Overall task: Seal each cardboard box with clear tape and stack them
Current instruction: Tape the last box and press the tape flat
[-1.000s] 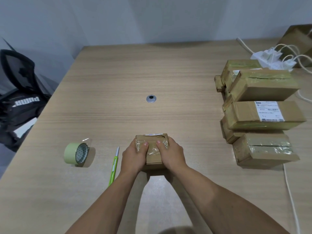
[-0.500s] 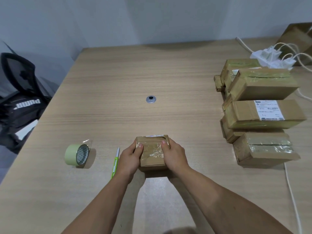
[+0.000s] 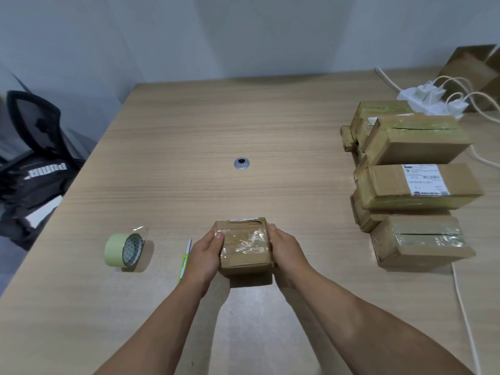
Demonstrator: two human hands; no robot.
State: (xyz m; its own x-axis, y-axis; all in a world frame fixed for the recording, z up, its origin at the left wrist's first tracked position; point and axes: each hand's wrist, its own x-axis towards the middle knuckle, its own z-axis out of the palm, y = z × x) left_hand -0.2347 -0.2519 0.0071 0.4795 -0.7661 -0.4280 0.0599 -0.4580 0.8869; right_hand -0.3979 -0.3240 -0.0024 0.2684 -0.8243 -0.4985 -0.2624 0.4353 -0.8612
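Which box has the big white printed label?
The box just behind the nearest one on the right; a printed label sits on top, and no other box carries one like it.

Pale room, wood-grain counter (image 3: pixel 176 125)
Counter top light wood w/ round metal grommet (image 3: pixel 241 163) mid-surface; plain blue-grey walls (image 3: pixel 243 36) behind & at left; black mesh office chair (image 3: pixel 32 117) at left, dark bag (image 3: pixel 35 185) on seat; soft even light
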